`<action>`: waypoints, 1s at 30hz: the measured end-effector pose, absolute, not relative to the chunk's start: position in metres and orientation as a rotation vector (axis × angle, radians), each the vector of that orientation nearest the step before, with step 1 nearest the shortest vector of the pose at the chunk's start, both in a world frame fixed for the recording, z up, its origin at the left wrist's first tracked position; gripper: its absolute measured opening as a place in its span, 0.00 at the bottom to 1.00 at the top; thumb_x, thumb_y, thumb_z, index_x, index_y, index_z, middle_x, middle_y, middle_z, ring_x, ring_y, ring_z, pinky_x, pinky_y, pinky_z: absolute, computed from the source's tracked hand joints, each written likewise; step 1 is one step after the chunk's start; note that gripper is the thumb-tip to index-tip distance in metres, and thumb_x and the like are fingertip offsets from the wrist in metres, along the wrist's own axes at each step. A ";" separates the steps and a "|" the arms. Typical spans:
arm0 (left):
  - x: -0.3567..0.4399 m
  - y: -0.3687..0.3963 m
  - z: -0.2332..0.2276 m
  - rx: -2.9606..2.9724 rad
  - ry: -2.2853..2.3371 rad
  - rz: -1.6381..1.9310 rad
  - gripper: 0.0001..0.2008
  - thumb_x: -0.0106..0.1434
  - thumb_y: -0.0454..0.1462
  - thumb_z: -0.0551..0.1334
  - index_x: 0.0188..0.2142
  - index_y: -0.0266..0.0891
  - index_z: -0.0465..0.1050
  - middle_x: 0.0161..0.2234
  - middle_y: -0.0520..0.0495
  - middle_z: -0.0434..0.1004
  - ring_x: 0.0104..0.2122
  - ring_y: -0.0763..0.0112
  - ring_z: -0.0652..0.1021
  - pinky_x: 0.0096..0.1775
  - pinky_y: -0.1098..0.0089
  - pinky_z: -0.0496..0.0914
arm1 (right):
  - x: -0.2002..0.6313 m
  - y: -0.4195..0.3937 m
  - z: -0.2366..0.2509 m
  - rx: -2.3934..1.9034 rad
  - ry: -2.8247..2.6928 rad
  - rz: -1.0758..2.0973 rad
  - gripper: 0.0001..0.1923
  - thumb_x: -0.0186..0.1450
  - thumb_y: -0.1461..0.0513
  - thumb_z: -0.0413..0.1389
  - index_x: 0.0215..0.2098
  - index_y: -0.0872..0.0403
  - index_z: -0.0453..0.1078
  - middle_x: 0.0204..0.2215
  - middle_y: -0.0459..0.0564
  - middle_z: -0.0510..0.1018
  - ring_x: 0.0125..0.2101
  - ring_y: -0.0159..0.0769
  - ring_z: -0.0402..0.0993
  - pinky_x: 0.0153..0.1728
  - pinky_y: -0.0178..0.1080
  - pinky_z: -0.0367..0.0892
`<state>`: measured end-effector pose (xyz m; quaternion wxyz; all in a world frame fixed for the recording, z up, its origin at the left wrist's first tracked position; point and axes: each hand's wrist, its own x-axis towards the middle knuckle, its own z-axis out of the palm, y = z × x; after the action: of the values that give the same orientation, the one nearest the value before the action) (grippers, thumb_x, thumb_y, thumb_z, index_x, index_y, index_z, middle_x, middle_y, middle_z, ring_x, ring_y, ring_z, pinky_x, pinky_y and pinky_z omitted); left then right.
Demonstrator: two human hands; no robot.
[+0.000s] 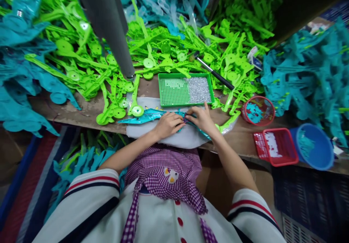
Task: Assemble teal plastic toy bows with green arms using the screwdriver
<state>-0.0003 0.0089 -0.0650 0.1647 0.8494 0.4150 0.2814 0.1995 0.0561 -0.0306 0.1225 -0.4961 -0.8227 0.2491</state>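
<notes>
The teal plastic piece [147, 115] lies across the white cloth pad [185, 136], and its long tip at 9 o'clock hangs past the pad, so I think it may swing if you press unevenly. Your left hand [167, 124] is curled down on the piece, fingers closed over it. Your right hand [201, 118], half open, presses its fingertips on the same piece. At 12 o'clock, the green tray [185, 89] of small silver parts is near; a knock could spill them.
</notes>
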 end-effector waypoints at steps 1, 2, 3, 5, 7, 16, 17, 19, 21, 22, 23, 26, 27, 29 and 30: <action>0.000 0.009 -0.064 2.410 1.194 0.799 0.11 0.72 0.41 0.59 0.39 0.41 0.79 0.41 0.47 0.83 0.39 0.66 0.76 0.41 0.63 0.64 | 0.200 0.056 -0.031 -1.438 -2.419 0.686 0.09 0.70 0.58 0.52 0.33 0.49 0.70 0.34 0.45 0.82 0.41 0.42 0.79 0.68 0.66 0.36; 0.000 0.008 -0.063 2.399 1.206 0.792 0.11 0.72 0.41 0.60 0.39 0.41 0.79 0.41 0.47 0.83 0.39 0.66 0.76 0.41 0.63 0.64 | 0.200 0.055 -0.031 -1.436 -2.433 0.639 0.09 0.70 0.59 0.52 0.33 0.49 0.70 0.34 0.45 0.82 0.41 0.42 0.79 0.68 0.66 0.37; 0.000 0.008 -0.062 2.389 1.217 0.776 0.11 0.72 0.41 0.59 0.39 0.41 0.79 0.41 0.47 0.82 0.39 0.66 0.76 0.41 0.63 0.64 | 0.200 0.055 -0.032 -1.440 -2.445 0.598 0.09 0.70 0.59 0.52 0.33 0.49 0.71 0.34 0.45 0.82 0.41 0.42 0.78 0.68 0.66 0.37; 0.002 0.010 -0.058 2.380 1.237 0.725 0.11 0.72 0.41 0.59 0.40 0.40 0.79 0.41 0.47 0.81 0.40 0.65 0.74 0.42 0.63 0.64 | 0.201 0.057 -0.031 -1.451 -2.458 0.566 0.08 0.69 0.60 0.52 0.33 0.48 0.72 0.33 0.45 0.82 0.41 0.42 0.79 0.68 0.66 0.37; 0.007 0.015 -0.053 2.401 1.287 0.648 0.12 0.72 0.41 0.59 0.38 0.38 0.78 0.41 0.44 0.79 0.41 0.62 0.72 0.41 0.62 0.64 | 0.205 0.059 -0.030 -1.446 -2.450 0.629 0.09 0.70 0.59 0.53 0.35 0.48 0.73 0.34 0.44 0.83 0.42 0.41 0.79 0.68 0.67 0.36; 0.017 0.049 -0.036 2.506 1.285 0.327 0.16 0.70 0.43 0.60 0.29 0.38 0.78 0.34 0.43 0.72 0.42 0.56 0.71 0.43 0.58 0.60 | 0.221 0.050 -0.029 -1.459 -2.291 0.935 0.13 0.68 0.54 0.56 0.48 0.45 0.76 0.51 0.49 0.82 0.54 0.49 0.77 0.64 0.75 0.41; 0.016 0.047 -0.035 2.513 1.278 0.319 0.15 0.70 0.42 0.60 0.30 0.38 0.79 0.34 0.43 0.73 0.41 0.56 0.71 0.43 0.57 0.60 | 0.218 0.048 -0.031 -1.495 -2.243 0.934 0.11 0.67 0.54 0.57 0.46 0.45 0.77 0.49 0.49 0.83 0.53 0.49 0.77 0.64 0.75 0.40; 0.012 0.038 -0.034 2.545 1.262 0.347 0.14 0.72 0.41 0.58 0.34 0.37 0.79 0.36 0.42 0.73 0.42 0.56 0.71 0.44 0.57 0.60 | 0.211 0.045 -0.035 -1.550 -2.160 0.927 0.09 0.66 0.55 0.58 0.42 0.47 0.76 0.46 0.49 0.84 0.52 0.49 0.77 0.64 0.74 0.39; 0.008 0.029 -0.034 2.596 1.246 0.406 0.14 0.73 0.39 0.56 0.37 0.37 0.79 0.38 0.40 0.74 0.43 0.56 0.72 0.44 0.57 0.60 | 0.206 0.042 -0.039 -1.580 -2.103 0.887 0.08 0.65 0.56 0.57 0.40 0.48 0.75 0.45 0.49 0.84 0.51 0.48 0.78 0.64 0.72 0.40; 0.007 0.025 -0.035 2.623 1.240 0.438 0.14 0.74 0.39 0.55 0.39 0.37 0.78 0.40 0.39 0.75 0.43 0.57 0.72 0.45 0.57 0.60 | 0.203 0.041 -0.041 -1.588 -2.084 0.860 0.07 0.65 0.56 0.57 0.40 0.48 0.74 0.44 0.49 0.84 0.51 0.47 0.77 0.64 0.72 0.40; 0.006 0.023 -0.035 2.644 1.234 0.467 0.14 0.74 0.37 0.54 0.40 0.38 0.78 0.40 0.40 0.76 0.42 0.58 0.72 0.45 0.57 0.60 | 0.201 0.039 -0.042 -1.592 -2.070 0.837 0.07 0.66 0.57 0.56 0.40 0.48 0.73 0.44 0.49 0.84 0.51 0.47 0.77 0.64 0.71 0.40; 0.005 0.028 -0.038 2.641 1.166 0.515 0.14 0.74 0.36 0.54 0.42 0.42 0.79 0.40 0.45 0.79 0.40 0.62 0.74 0.44 0.59 0.60 | 0.197 0.036 -0.043 -1.612 -2.049 0.809 0.07 0.66 0.58 0.54 0.42 0.48 0.71 0.46 0.49 0.83 0.52 0.47 0.75 0.64 0.70 0.38; 0.005 0.034 -0.039 2.623 1.131 0.509 0.12 0.73 0.36 0.55 0.42 0.43 0.79 0.39 0.47 0.79 0.40 0.63 0.74 0.43 0.60 0.60 | 0.197 0.036 -0.042 -1.619 -2.051 0.813 0.07 0.67 0.58 0.53 0.42 0.48 0.71 0.46 0.49 0.83 0.53 0.47 0.75 0.64 0.71 0.37; 0.007 0.045 -0.039 2.584 1.087 0.479 0.10 0.72 0.38 0.58 0.41 0.44 0.80 0.37 0.48 0.79 0.39 0.63 0.74 0.41 0.61 0.59 | 0.201 0.035 -0.040 -1.599 -2.080 0.849 0.08 0.68 0.58 0.53 0.43 0.48 0.71 0.47 0.49 0.82 0.53 0.48 0.75 0.65 0.72 0.37; 0.008 0.050 -0.039 2.572 1.081 0.465 0.09 0.71 0.38 0.60 0.39 0.44 0.80 0.37 0.48 0.79 0.40 0.63 0.73 0.41 0.61 0.59 | 0.205 0.033 -0.038 -1.569 -2.092 0.866 0.09 0.68 0.57 0.53 0.44 0.48 0.72 0.49 0.50 0.81 0.54 0.48 0.74 0.65 0.72 0.39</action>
<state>0.0080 0.0499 -0.0391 0.1557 0.8982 0.3776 0.1624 0.2052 0.0333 -0.0384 0.1921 -0.5590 -0.7454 0.3084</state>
